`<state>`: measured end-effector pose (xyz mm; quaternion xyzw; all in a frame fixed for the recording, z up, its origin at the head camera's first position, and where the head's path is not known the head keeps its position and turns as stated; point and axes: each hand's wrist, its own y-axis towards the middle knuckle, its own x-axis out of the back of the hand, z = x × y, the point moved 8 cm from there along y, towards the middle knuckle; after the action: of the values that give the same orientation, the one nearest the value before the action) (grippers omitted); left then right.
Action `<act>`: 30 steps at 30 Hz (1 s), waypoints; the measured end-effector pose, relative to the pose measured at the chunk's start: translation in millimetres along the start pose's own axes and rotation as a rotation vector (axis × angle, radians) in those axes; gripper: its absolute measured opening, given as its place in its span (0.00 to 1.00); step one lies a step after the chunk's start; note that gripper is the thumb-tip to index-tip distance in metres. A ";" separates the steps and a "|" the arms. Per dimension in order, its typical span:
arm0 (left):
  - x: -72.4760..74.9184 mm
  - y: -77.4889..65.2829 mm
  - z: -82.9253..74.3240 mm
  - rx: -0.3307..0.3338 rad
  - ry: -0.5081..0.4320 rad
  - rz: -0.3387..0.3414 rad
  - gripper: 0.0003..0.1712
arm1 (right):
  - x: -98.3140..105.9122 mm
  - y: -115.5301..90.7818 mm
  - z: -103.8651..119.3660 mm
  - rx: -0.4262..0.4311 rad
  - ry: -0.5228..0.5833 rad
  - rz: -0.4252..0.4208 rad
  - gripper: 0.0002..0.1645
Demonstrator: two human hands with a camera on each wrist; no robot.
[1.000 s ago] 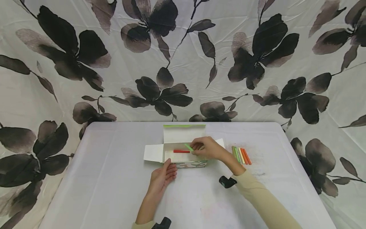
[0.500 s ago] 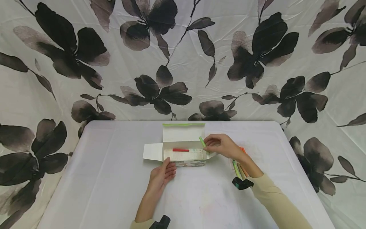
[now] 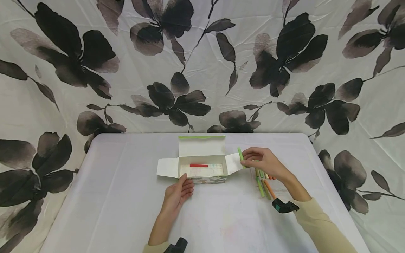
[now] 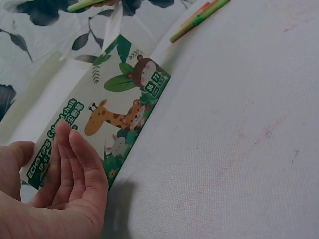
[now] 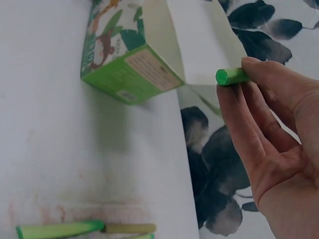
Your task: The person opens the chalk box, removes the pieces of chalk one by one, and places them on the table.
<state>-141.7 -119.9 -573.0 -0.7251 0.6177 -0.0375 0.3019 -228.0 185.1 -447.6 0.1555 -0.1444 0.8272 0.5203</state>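
Observation:
A cardboard chalk box with printed animals stands with its lid and side flaps spread out. Inside it lies a red chalk stick. My left hand holds the box's near left corner, thumb at the top edge and fingers along the printed front. To the right of the box, my right hand pinches a light green chalk stick between thumb and fingertips, above the table and near the right flap.
Green, olive and orange chalk sticks lie in two rows on the white-covered table, below the right hand and partly hidden by it. A floral cloth hangs behind the table. Faint chalk marks show on the cover.
My right hand has moved right, from over the box to beyond its right flap, carrying the green chalk stick. The left hand has stayed at the box; the red chalk stick has not moved.

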 end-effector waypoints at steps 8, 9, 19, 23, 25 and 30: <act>0.2 -0.1 -0.6 0.006 -0.003 0.009 0.34 | 18.4 -17.9 -22.1 -0.057 -0.011 -0.050 0.24; 0.2 -0.2 -0.5 0.006 -0.004 0.010 0.34 | 20.2 -20.7 -25.2 -0.065 -0.015 -0.054 0.24; 0.7 0.7 0.5 0.010 -0.004 0.001 0.33 | 33.5 -49.6 -57.0 -0.133 -0.008 -0.094 0.26; 0.8 1.0 0.1 0.010 -0.006 -0.002 0.31 | 38.4 -59.8 -69.8 -0.172 -0.011 -0.114 0.30; 0.8 0.8 0.0 0.009 -0.007 -0.001 0.32 | 40.0 -64.8 -76.4 -0.203 -0.020 -0.123 0.31; 0.5 0.7 0.0 0.008 -0.007 0.000 0.36 | 41.5 -75.9 -92.1 -0.248 -0.024 -0.138 0.31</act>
<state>-142.2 -120.4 -573.5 -0.7239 0.6167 -0.0374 0.3070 -186.1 287.6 -508.7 0.1095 -0.2407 0.7634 0.5893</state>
